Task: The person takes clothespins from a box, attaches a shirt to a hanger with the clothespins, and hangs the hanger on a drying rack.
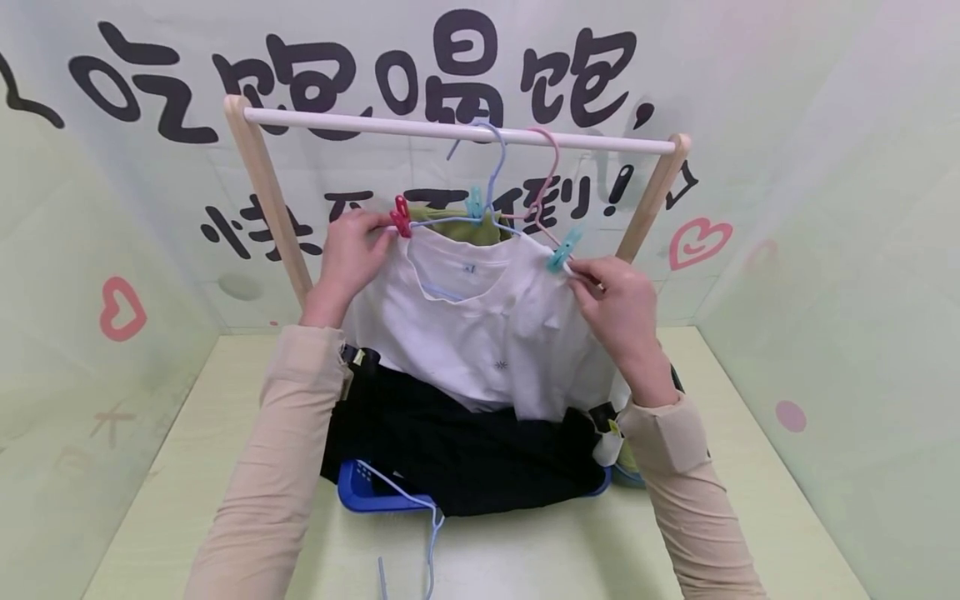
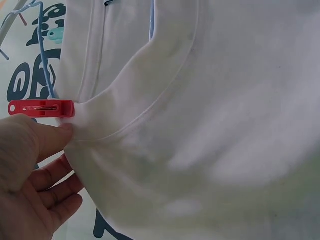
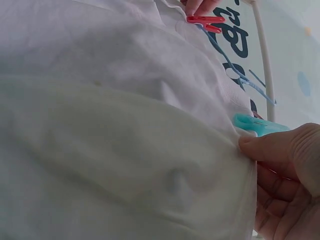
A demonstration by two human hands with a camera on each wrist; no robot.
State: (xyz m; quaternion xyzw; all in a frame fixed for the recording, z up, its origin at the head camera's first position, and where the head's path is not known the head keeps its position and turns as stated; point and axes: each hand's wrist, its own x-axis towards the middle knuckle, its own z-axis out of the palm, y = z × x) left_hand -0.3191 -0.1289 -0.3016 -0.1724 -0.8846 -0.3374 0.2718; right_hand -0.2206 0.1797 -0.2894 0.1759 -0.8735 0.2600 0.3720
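A white T-shirt (image 1: pixel 450 342) hangs on a blue wire hanger (image 1: pixel 498 171) hooked over the rack's rail. My left hand (image 1: pixel 352 254) pinches its shoulder beside a red clothespin (image 1: pixel 401 217), which the left wrist view shows just above the thumb. At the other shoulder, my right hand (image 1: pixel 621 304) pinches the cloth next to a teal clothespin (image 1: pixel 564 252). In the right wrist view the thumb (image 3: pixel 260 147) presses on the fabric just below that pin. Behind the shirt are a green garment (image 1: pixel 470 230), another teal clothespin (image 1: pixel 474 203) and a pink hanger (image 1: pixel 553 162).
The rack has a white rail (image 1: pixel 337 122) between wooden posts (image 1: pixel 266 192). Below the shirt, black clothing (image 1: pixel 465 462) covers most of a blue basket (image 1: pixel 375 500). Another light blue hanger (image 1: pixel 433 533) sticks out over the basket's front. Printed walls enclose the table (image 1: pixel 750 500).
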